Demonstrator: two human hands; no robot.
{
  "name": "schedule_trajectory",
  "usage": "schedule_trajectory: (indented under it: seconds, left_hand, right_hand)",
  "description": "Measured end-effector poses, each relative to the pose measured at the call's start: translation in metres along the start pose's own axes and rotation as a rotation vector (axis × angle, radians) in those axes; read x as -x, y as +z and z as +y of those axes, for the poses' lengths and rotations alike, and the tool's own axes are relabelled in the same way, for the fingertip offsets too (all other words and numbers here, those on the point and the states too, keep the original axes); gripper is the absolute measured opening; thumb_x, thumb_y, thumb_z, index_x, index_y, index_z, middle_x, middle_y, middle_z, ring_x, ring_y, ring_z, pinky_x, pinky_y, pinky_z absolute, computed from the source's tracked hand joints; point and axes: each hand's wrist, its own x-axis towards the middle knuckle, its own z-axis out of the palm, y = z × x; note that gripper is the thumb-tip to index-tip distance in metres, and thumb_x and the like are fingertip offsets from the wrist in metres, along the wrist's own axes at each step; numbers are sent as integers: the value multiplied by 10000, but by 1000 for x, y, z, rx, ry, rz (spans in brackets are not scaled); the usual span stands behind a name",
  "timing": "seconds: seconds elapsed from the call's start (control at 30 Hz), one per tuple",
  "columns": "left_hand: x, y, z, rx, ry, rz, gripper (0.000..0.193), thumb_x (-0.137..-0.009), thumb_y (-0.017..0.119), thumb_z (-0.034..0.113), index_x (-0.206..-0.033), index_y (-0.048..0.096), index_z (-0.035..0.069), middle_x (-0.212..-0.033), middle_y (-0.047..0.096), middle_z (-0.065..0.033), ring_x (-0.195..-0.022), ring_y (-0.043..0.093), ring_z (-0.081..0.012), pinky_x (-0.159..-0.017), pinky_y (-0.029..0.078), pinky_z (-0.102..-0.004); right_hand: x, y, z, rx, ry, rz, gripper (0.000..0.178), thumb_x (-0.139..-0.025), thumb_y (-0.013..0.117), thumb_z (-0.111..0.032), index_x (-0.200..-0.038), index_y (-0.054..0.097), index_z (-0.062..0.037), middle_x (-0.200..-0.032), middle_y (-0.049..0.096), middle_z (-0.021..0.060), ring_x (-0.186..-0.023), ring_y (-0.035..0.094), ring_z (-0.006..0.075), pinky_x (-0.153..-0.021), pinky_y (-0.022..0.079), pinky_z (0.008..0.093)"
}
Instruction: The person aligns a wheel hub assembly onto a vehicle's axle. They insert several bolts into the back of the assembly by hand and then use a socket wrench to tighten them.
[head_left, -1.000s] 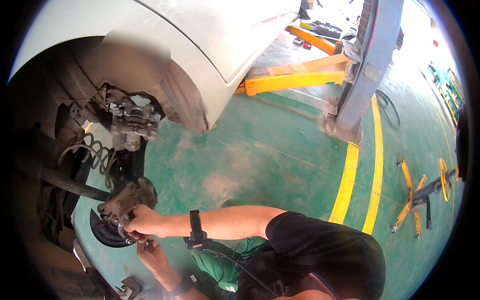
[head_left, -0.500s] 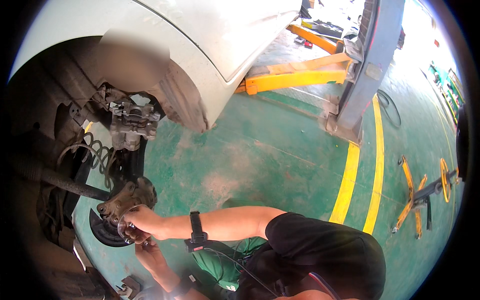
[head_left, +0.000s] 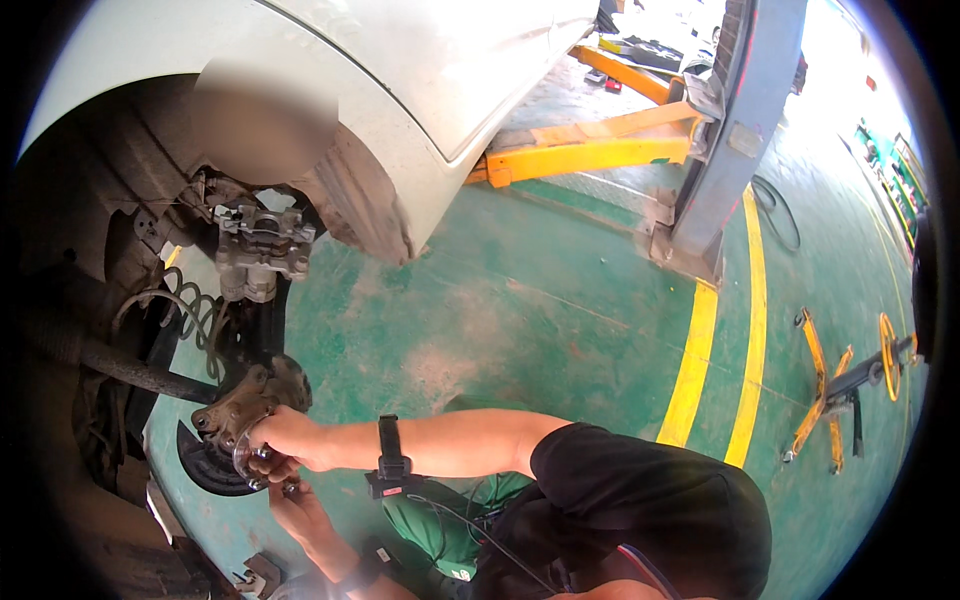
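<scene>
My right hand is closed on the rim of a round metal wheel hub, its fingers curled down over the face where several studs show. Just below it, my left hand pinches its fingertips together beside the lower edge of the hub. A small shiny metal piece shows at those fingertips, too small to name. Behind the hub sits a dirty metal axle end, with a black curved dust shield at its left. A grey brake caliper hangs above, inside the wheel arch.
A white car body overhangs at the top left. Left of the hub are an axle beam and a coil spring. A yellow lift arm meets a grey lift post. A yellow-legged stand is at right.
The whole view has shifted very slightly. My right fingers have moved a little on the hub, and my left hand stays pinched below it.
</scene>
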Motion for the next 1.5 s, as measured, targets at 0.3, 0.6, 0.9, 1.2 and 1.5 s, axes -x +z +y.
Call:
schedule_trajectory:
  seconds: [0.3, 0.6, 0.9, 1.2, 1.5]
  left_hand:
    - [8, 7, 2, -10, 34, -47, 191, -971, 447, 132, -1058, 584, 32, -955, 605, -10, -787, 501, -80, -603, 366, -221]
    - [8, 1, 4, 18, 14, -74, 217, -978, 466, 102, -1151, 567, 17, -1031, 627, -34, -829, 558, -97, -596, 398, -213]
    - [6, -10, -1, 34, 46, -132, 299, -1012, 471, 161, -1278, 510, 31, -1095, 613, -21, -912, 585, -103, -643, 437, -216]
    - [5, -9, -4, 19, 31, -97, 182, -993, 524, 106, -1124, 574, -11, -973, 638, -47, -795, 594, -114, -605, 442, -209]
    - [0, -7, -7, 94, 27, -43, 173, -950, 541, 53, -1103, 589, -14, -985, 638, -42, -806, 598, -108, -585, 434, -208]
  right_hand:
    - [-6, -1, 7, -100, 13, -17, 82, -843, 607, -80, -906, 641, -39, -740, 623, 60, -615, 617, 173, -530, 539, 320]
    - [-7, 0, 11, -71, -4, -23, 114, -851, 589, -104, -913, 648, -28, -744, 629, 66, -663, 639, 187, -546, 547, 341]
    - [-9, -9, 8, 13, 9, -53, 103, -843, 628, -102, -909, 663, -31, -754, 644, 66, -659, 630, 175, -582, 543, 349]
    - [-7, -11, 4, 45, 10, -64, 138, -892, 620, -157, -938, 657, -32, -765, 626, 59, -631, 588, 155, -573, 545, 358]
    - [-11, -21, 8, -5, 126, -121, 167, -924, 545, -197, -936, 616, -46, -732, 642, 51, -590, 632, 168, -488, 529, 325]
